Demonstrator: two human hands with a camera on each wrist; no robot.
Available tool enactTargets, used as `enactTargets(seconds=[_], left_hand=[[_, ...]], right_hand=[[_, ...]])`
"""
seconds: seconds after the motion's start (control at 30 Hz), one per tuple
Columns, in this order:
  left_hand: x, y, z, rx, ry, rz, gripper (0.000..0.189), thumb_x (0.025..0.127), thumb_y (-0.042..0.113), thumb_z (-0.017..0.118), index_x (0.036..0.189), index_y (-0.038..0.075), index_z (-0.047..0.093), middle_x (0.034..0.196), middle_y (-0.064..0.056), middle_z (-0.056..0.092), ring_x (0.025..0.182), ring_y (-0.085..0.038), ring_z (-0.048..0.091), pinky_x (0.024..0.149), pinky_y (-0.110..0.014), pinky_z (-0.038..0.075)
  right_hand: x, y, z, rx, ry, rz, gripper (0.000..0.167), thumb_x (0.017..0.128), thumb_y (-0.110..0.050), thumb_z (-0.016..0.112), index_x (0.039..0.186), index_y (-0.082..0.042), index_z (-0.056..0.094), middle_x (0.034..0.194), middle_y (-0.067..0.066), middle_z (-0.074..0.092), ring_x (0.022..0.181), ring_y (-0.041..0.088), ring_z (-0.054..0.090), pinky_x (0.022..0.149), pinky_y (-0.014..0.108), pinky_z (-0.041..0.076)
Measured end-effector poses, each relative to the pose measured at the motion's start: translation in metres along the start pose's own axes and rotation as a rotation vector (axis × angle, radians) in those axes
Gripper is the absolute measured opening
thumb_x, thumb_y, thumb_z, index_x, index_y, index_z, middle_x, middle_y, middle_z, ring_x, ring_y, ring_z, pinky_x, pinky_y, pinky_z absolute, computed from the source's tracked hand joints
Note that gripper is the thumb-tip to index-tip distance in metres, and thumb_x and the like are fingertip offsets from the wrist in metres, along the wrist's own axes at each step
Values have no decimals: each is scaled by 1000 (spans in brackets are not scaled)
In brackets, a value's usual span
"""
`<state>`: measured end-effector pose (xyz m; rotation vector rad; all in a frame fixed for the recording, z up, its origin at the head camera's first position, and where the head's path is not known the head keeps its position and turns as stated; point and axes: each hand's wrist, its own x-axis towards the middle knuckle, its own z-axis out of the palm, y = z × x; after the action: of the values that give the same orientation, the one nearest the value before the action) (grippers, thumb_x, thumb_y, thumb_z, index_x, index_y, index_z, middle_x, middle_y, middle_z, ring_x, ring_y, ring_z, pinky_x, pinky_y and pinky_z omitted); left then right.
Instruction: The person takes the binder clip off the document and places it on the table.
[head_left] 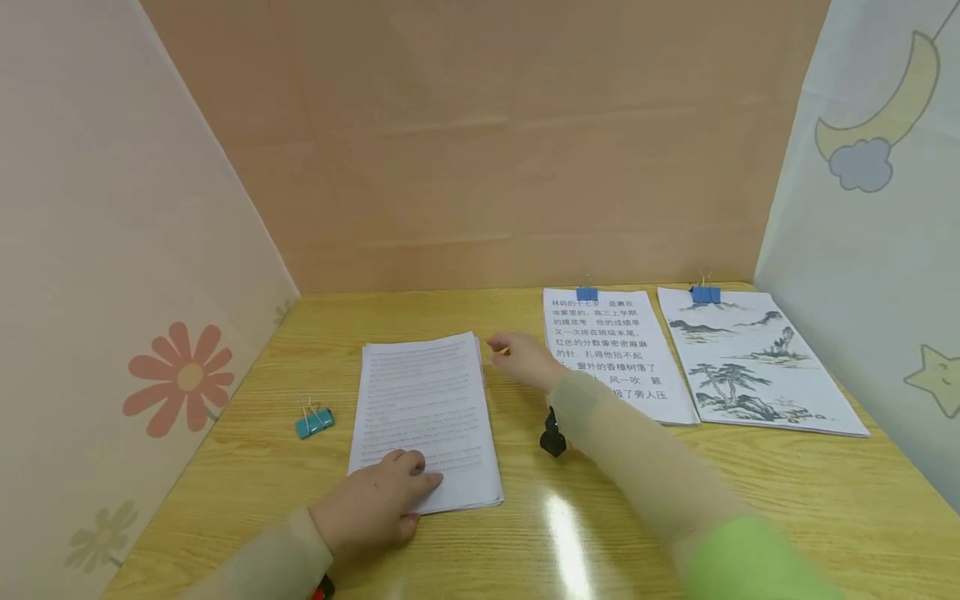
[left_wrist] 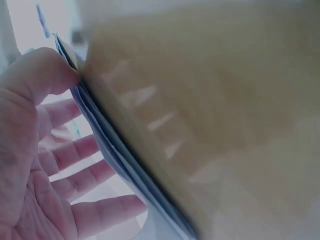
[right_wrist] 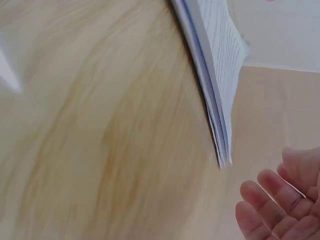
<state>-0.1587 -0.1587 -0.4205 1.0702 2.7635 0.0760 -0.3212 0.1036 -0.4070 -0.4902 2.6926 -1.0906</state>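
Observation:
A stack of printed paper sheets point(head_left: 423, 400) lies on the wooden table, its edges slightly uneven on the right side. My left hand point(head_left: 378, 504) rests at the stack's lower left corner, fingers over the top sheet. In the left wrist view, the thumb point(left_wrist: 47, 75) touches the edge of the stack point(left_wrist: 127, 165), and the fingers extend loosely beyond it. Just off the upper right corner is my right hand point(head_left: 525, 358), its fingers loosely bent and holding nothing. The right wrist view shows that hand point(right_wrist: 280, 200) apart from the stack's corner point(right_wrist: 220, 115).
Left of the stack lies a teal binder clip point(head_left: 314, 422). At the back right are a large-print text stack point(head_left: 607, 350) with a blue binder clip point(head_left: 587, 293) and a landscape-painting stack point(head_left: 750, 358) with another blue binder clip point(head_left: 706, 294). Patterned side walls and a plain back wall point(head_left: 510, 150) enclose the table.

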Motion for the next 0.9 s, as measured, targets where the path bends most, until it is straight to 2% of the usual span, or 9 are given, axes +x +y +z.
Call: enactTargets(seconds=[0.13,0.27,0.43,0.63,0.77,0.9], left_hand=[[3,-18,-2,5,5,-38,51,83,27,70,132,19,60,119,-3,56,101,-19,52,82,-36,50],[2,-34,-3,5,11,-90,51,82,27,71,132,18,61,119,-4,56,101,-19,52,83,-38,49],[1,-48,-5,-3,21,-116,51,82,25,71,131,16,61,117,-5,56,98,-18,52,83,-38,49],[-1,-64,-6,5,34,-121,50,83,25,70,131,13,61,118,-7,57,101,-20,53,86,-39,48],[-4,-77,-7,-4,32,-125,50,83,24,70,131,11,60,119,-8,57,102,-22,53,88,-41,47],[-10,-89,-6,-7,40,-141,51,83,23,70,132,11,60,119,-9,56,102,-23,53,88,-42,47]], right_hand=[[-12,5,-17,-80,3,-38,37,99,-22,55,132,-6,57,121,7,62,109,23,58,90,40,48],[-21,19,-39,-93,20,-41,37,99,-21,54,133,-5,56,119,9,62,107,24,59,87,41,49],[-28,52,-74,-34,82,62,42,100,-22,53,138,-4,49,126,15,57,112,31,55,91,46,46],[-32,95,-113,56,207,192,55,101,-23,50,147,0,32,139,24,45,125,40,44,99,52,39],[-34,119,-130,107,269,259,63,101,-23,48,150,4,19,147,28,33,133,44,33,107,54,29],[-34,143,-139,88,292,321,68,100,-22,49,150,6,12,150,29,26,138,46,23,111,55,19]])
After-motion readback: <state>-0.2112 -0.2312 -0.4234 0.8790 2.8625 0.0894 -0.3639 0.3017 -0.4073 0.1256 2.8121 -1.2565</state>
